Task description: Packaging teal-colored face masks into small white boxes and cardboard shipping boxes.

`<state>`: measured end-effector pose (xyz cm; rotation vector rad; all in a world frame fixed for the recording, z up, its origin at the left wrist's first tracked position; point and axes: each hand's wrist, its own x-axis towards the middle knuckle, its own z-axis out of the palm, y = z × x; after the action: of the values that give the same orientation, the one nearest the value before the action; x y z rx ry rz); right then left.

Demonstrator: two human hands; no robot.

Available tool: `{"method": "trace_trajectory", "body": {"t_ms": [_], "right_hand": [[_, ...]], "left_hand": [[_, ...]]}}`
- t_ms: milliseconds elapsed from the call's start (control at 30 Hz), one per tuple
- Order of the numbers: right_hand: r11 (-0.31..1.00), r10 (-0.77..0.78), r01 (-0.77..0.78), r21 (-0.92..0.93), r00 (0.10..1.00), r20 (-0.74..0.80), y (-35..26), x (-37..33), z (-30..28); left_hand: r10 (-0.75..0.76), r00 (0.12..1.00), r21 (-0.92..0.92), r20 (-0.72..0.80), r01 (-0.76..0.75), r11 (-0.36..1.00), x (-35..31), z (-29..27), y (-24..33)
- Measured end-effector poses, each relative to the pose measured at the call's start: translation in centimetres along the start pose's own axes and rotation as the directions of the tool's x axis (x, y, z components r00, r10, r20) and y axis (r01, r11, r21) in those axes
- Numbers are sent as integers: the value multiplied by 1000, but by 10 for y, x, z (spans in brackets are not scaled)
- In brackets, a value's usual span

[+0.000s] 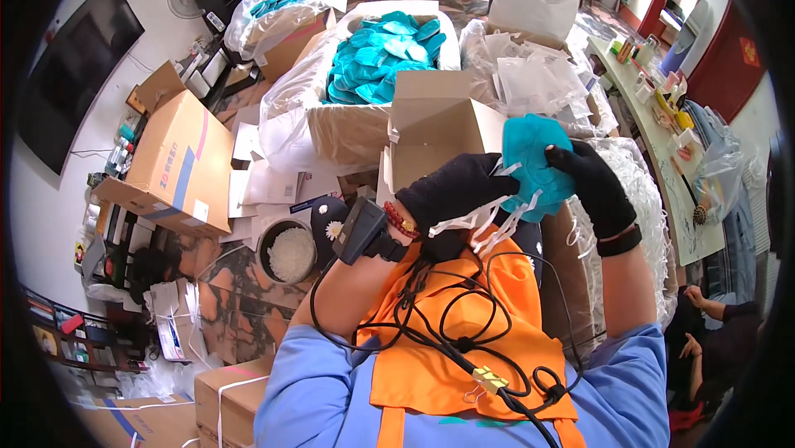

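Note:
A teal face mask (540,171) with white elastic straps (517,214) hanging from it is held up in front of my orange apron. My left hand (460,191), in a black glove with bare fingertips hidden, closes on its left edge near the straps. From the other side my right hand (598,187), in a black glove with the fingertips showing, pinches the mask's right part between thumb and fingers. It may be a stack of several masks; I cannot tell. Just behind my left hand stands an open cardboard box (435,137).
A lined carton (315,121) heaped with teal masks (385,55) stands ahead. Right of it, another carton holds clear packets (538,79). White straps (633,224) fill a box beside my right arm. At left are a tall carton (182,162) and a bowl (288,249). Another person's hands (696,324) show lower right.

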<state>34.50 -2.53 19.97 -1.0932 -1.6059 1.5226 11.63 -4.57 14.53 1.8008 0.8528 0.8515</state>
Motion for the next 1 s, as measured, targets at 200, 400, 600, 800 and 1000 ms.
{"method": "trace_trajectory", "body": {"t_ms": [200,400,600,800,1000], "right_hand": [[931,-56,-18,-364,980,-190,39,10,-39],[987,-117,93,-129,974,-195,17,-4,-35],[983,-106,64,-174,964,-245,1,-6,-28],[977,-119,64,-204,955,-273,-1,-9,-28],[977,-115,60,-206,957,-267,1,-8,-34]], "left_hand": [[-204,958,136,200,179,974,-15,-31,-21],[-317,875,-370,365,449,814,-47,-47,-41],[-201,912,-492,357,367,790,-53,-23,-37],[-244,908,-650,340,414,637,-51,-16,-41],[-239,902,-673,358,427,604,-49,-6,-37]]}}
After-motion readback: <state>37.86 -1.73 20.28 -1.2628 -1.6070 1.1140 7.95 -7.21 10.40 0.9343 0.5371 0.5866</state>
